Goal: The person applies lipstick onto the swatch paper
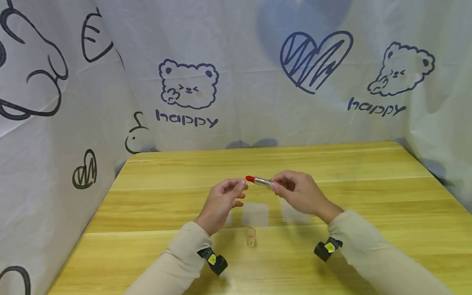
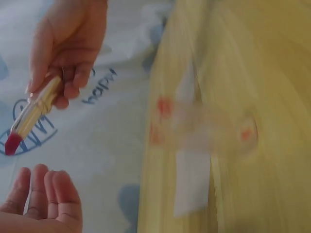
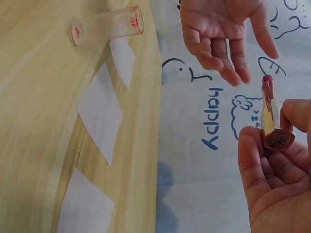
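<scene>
Lipstick [image 1: 261, 181], red tip [image 1: 249, 179] bared, pinched in right hand [image 1: 302, 194]; left hand [image 1: 220, 204] near that tip, fingers loosely extended; clear cap [image 1: 251, 238], red-marked, on desk [image 1: 282, 277], near three white papers [image 1: 255, 215].

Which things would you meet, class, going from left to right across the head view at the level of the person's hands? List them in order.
Left hand → red lipstick → right hand.

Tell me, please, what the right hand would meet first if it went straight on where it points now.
Most likely the left hand; the lipstick held in the right hand points toward it in the head view, though the depth is unclear.
</scene>
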`<state>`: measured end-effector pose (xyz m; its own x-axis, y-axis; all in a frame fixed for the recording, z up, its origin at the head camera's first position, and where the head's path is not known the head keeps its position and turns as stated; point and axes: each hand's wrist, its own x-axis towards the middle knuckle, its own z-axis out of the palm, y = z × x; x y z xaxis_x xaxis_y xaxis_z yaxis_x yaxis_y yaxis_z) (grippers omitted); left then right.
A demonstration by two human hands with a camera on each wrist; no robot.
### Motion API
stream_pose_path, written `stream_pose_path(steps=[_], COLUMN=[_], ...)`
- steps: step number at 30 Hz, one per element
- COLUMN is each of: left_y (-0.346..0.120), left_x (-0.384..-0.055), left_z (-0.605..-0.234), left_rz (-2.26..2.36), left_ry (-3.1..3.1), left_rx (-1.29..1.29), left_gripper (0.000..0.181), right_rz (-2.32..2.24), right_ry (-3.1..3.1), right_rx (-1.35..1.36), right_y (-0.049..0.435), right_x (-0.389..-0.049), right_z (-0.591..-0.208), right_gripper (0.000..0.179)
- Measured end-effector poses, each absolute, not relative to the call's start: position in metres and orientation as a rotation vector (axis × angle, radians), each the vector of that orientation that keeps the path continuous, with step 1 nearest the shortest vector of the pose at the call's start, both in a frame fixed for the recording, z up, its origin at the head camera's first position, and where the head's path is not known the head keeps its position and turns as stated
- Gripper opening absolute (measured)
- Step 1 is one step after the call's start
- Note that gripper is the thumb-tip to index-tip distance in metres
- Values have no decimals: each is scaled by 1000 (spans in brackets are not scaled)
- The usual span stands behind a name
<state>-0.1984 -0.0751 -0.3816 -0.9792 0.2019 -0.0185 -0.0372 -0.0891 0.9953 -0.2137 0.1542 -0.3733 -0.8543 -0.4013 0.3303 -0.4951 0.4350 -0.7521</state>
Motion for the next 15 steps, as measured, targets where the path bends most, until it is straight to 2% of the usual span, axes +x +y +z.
stream_pose_path(steps=[8,15], left_y=[-105,-132], left_x=[-211,-223], left_z=[-395,-398], left_rz=[1839,1350], left_ry=[2302,2615], left_rx=[186,230], left_gripper=[34,34], right_rz=[1348,1312], right_ry=[-2671,-2724], right_rx=[784,777], right_y=[149,140], right_x=[-226,-239], right_z=[-376,-377], right_gripper=[23,23])
